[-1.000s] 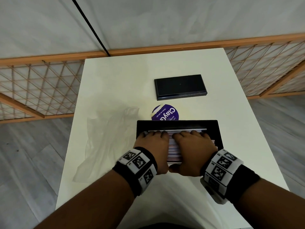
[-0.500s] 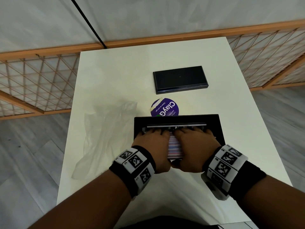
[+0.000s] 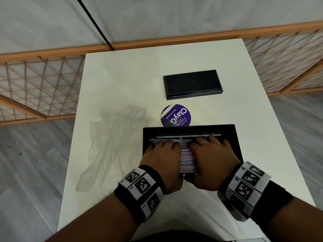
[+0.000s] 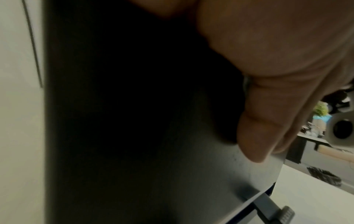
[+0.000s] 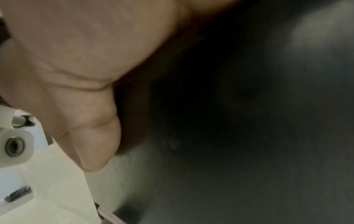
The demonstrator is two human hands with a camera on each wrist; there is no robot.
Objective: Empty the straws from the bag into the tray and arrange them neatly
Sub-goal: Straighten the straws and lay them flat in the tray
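Observation:
A black tray sits near the front of the white table. Striped pink, blue and white straws lie crosswise in it and show in the gap between my hands. My left hand and right hand lie palm down side by side on the straws, fingers stretched toward the far wall. Both thumbs rest at the tray's near edge. Most of the straws are hidden under the hands. A couple of straws lie apart by the far wall. The clear plastic bag lies flat left of the tray. The wrist views show only a thumb against the dark tray.
A round purple sticker lies just behind the tray. Farther back is a flat black box. The table is narrow, with an orange lattice railing on both sides and a wall behind.
Both hands have stayed on the straws and drawn them slightly toward the near wall, leaving a couple of straws apart by the far wall. The head camera has shifted a little.

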